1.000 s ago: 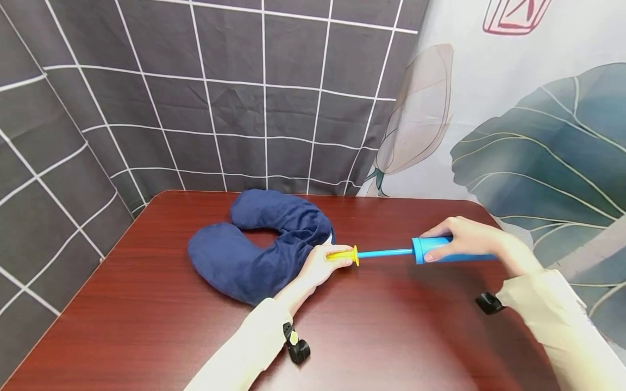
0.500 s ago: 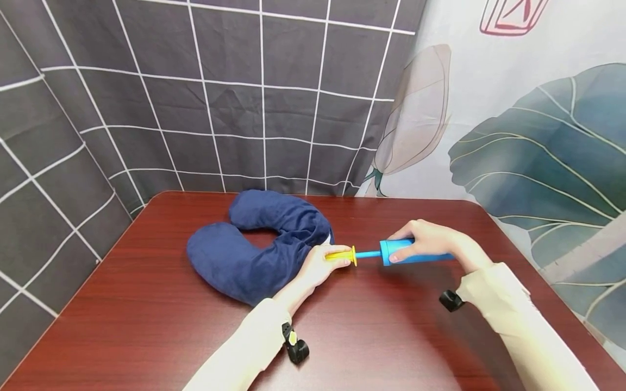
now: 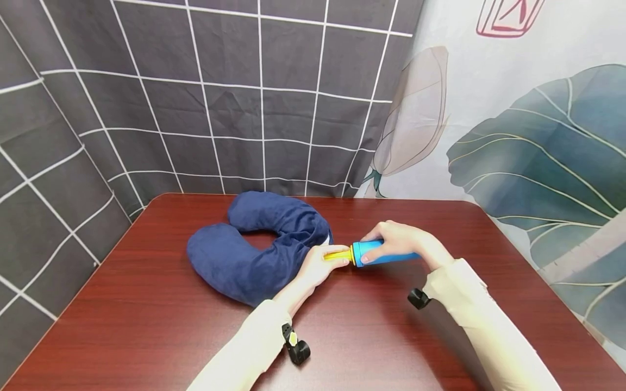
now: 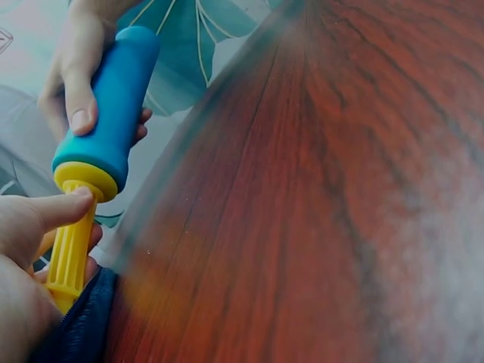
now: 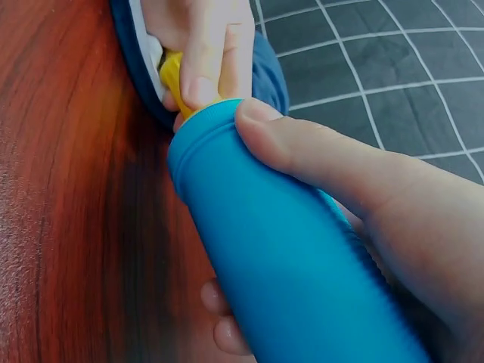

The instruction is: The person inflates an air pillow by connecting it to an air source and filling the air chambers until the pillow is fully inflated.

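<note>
While left hand (image 3: 315,266) grips yellow handle (image 4: 71,249), right hand (image 3: 401,240) clasps blue barrel (image 5: 280,249).

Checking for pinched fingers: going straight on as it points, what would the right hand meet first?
Probably the yellow handle against the blue barrel, then the left hand gripping it.

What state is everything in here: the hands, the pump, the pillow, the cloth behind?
Left hand: curled around the pump's yellow end.
Right hand: wrapped around the blue barrel.
Pump: pushed together, no rod showing between yellow end and barrel.
Pillow: lying on the table, smooth at its ends, creased around the bend.
Grey checked cloth: hanging, slightly wrinkled.
</note>
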`<state>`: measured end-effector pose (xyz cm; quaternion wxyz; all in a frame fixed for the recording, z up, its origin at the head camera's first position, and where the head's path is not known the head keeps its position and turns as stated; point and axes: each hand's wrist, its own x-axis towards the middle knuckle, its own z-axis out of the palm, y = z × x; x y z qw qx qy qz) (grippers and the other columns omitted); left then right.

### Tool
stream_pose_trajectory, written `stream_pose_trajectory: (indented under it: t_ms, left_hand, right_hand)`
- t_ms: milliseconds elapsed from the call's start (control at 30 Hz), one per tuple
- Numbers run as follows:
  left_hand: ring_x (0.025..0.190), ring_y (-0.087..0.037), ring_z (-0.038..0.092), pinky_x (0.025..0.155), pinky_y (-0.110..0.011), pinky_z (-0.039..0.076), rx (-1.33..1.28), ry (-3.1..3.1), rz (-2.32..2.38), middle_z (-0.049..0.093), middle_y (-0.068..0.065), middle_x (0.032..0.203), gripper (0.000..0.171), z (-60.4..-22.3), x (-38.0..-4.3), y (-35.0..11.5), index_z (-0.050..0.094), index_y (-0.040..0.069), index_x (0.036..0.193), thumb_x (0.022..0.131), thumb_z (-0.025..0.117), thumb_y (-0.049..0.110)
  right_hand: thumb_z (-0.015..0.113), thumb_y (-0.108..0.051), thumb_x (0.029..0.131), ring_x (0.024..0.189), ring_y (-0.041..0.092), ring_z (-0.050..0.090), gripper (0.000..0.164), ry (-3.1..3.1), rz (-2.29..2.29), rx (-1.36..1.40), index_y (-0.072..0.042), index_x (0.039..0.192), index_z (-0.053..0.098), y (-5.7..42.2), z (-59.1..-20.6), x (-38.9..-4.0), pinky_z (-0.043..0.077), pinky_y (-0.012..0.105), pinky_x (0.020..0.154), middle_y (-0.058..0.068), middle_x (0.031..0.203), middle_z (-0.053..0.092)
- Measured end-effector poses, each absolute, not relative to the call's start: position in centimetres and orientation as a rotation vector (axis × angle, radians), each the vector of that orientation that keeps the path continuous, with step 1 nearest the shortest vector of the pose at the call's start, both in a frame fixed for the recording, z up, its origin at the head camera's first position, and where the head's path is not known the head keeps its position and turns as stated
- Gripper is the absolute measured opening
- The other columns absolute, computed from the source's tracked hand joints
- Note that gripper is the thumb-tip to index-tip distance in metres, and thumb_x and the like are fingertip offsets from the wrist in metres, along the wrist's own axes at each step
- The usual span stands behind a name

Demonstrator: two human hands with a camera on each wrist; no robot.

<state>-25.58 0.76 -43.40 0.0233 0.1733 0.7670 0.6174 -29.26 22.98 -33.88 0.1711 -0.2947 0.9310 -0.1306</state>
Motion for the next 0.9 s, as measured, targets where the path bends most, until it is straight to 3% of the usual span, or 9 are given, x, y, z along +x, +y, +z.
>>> stream_pose_trajectory:
  t_ms: [500, 900]
  left_hand:
    - [0.113, -0.024, 0.066, 0.095, -0.029, 0.05, 0.706, 2.611, 1.648, 0.075, -0.007, 0.114, 0.031, -43.1, -25.8, 0.2, 0.074, 0.011, 0.115, 0.086, 0.076, 0.02]
    - [0.113, -0.024, 0.066, 0.094, -0.026, 0.05, 0.669, 2.583, 1.68, 0.075, -0.007, 0.114, 0.032, -42.9, -25.7, 0.3, 0.075, 0.011, 0.115, 0.085, 0.077, 0.02]
  right_hand:
    - [0.074, -0.058, 0.079, 0.088, 0.01, 0.06, 0.061, 2.681, -0.355, -0.798, -0.017, 0.124, 0.07, 23.6, -34.0, -28.3, 0.051, 0.026, 0.073, -0.006, 0.103, 0.072]
    - [0.076, -0.056, 0.078, 0.088, 0.012, 0.06, 0.063, 2.717, -0.389, -0.722, -0.015, 0.125, 0.069, 27.8, -32.7, -27.2, 0.051, 0.028, 0.073, -0.003, 0.106, 0.072]
